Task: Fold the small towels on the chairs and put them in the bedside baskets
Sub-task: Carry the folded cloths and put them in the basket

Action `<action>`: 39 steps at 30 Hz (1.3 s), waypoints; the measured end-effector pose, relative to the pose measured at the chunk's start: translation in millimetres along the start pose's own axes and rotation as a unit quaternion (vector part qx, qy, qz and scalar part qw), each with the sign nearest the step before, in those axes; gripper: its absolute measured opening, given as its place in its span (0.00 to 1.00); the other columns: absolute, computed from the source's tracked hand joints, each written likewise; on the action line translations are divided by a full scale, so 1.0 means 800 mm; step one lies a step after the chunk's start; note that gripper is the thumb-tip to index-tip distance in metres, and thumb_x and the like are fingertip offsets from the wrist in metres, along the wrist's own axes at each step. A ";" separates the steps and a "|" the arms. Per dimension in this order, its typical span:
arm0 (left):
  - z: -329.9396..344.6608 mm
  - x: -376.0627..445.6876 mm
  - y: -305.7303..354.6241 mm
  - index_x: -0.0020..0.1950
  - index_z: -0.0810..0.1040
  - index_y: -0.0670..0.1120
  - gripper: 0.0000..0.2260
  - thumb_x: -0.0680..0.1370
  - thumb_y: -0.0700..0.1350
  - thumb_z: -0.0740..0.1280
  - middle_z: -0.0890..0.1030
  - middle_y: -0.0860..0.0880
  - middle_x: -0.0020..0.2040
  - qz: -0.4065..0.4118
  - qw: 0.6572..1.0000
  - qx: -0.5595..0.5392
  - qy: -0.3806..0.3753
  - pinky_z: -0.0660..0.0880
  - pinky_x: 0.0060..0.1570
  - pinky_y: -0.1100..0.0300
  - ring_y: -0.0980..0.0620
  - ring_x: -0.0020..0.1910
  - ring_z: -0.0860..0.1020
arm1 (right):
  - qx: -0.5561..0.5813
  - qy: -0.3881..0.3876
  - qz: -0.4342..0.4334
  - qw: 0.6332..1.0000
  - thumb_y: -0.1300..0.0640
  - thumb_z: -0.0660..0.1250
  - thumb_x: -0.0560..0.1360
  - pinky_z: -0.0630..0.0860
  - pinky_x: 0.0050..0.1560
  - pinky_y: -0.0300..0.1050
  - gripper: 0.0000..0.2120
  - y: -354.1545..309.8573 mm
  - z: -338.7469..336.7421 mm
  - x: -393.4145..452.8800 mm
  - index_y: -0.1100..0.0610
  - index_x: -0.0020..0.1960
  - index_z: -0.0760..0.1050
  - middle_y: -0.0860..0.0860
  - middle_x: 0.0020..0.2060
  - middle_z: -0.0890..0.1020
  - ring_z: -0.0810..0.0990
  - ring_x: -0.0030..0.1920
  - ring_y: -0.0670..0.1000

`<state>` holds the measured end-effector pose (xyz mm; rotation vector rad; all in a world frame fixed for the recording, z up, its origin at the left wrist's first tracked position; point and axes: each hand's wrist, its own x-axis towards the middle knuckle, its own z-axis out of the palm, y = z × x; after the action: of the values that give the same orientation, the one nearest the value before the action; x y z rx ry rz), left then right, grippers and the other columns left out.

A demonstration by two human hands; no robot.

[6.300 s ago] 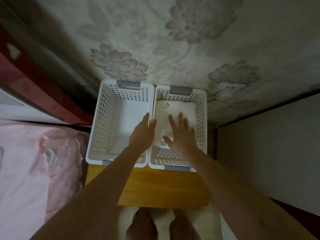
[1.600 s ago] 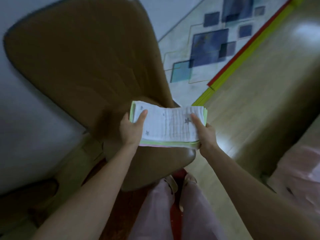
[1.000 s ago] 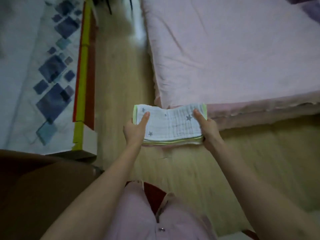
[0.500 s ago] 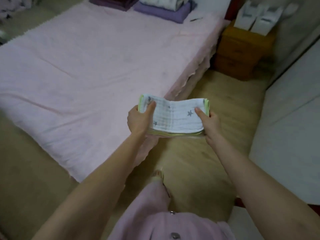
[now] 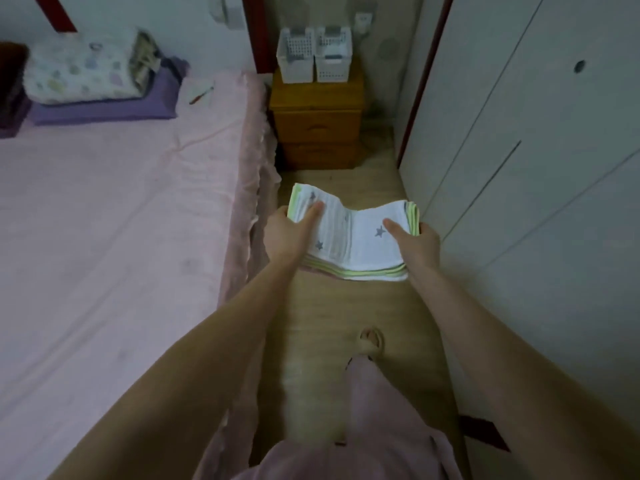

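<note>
View has swung since half a second ago: the nightstand (image 5: 317, 114), then far off at upper right, now sits straight ahead and closer, bed (image 5: 121, 209) shifted to its left. Folded towel (image 5: 349, 233) is held the same way as before, carried in the air short of the nightstand, above the wooden floor (image 5: 346, 306). Left hand (image 5: 289, 233) grips the towel's left end, thumb on top, fingers under. Right hand (image 5: 417, 242) grips the right end the same way. Hands apart, one at each end; towel sags a little in the middle. Towel is white with grey stars, green and pink edges stacked in layers. Two white baskets (image 5: 313, 55) stand side by side on top of the nightstand, touching; the right one has something pale inside, can't tell what. Pillows (image 5: 93, 84) are stacked on the bed left of the nightstand. White wardrobe doors (image 5: 536, 150) run along right of the nightstand. One foot (image 5: 371, 339) is on the floor below the towel.
</note>
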<state>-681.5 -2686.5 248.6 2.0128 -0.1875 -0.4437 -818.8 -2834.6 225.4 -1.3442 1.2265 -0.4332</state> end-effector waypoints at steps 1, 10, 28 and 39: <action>0.018 0.028 0.012 0.57 0.78 0.52 0.25 0.69 0.68 0.68 0.83 0.53 0.48 0.003 1.000 0.003 -0.002 0.82 0.47 0.53 0.54 0.42 0.83 | -0.017 0.003 -0.001 1.000 0.29 0.73 0.55 0.79 0.57 0.54 0.43 -0.009 0.003 0.034 0.54 0.61 0.77 0.51 0.54 0.83 0.82 0.52 0.54; 0.120 0.280 0.154 0.58 0.78 0.48 0.21 0.73 0.61 0.69 0.80 0.53 0.48 0.031 0.999 0.013 0.026 0.77 0.48 0.56 0.52 0.47 0.80 | -0.046 -0.028 -0.036 0.998 0.45 0.73 0.72 0.77 0.49 0.48 0.24 -0.184 0.061 0.307 0.55 0.62 0.72 0.50 0.49 0.78 0.78 0.47 0.51; 0.167 0.839 0.344 0.67 0.74 0.51 0.21 0.77 0.58 0.66 0.79 0.51 0.62 0.072 0.996 0.055 0.003 0.71 0.61 0.55 0.49 0.61 0.76 | -0.067 0.021 -0.060 0.996 0.48 0.72 0.74 0.73 0.45 0.45 0.21 -0.449 0.323 0.719 0.59 0.60 0.73 0.50 0.48 0.76 0.77 0.48 0.51; 0.238 1.096 0.381 0.63 0.73 0.43 0.22 0.73 0.50 0.71 0.80 0.47 0.56 -0.081 0.993 0.001 0.081 0.75 0.59 0.47 0.46 0.56 0.78 | -0.201 -0.104 -0.150 0.962 0.55 0.69 0.77 0.70 0.47 0.43 0.18 -0.593 0.457 1.004 0.62 0.62 0.71 0.53 0.50 0.76 0.75 0.50 0.51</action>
<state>69.1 -3264.9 238.7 2.0629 0.0765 -0.3795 -26.4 -3447.7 232.0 -1.8887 0.9663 -0.2490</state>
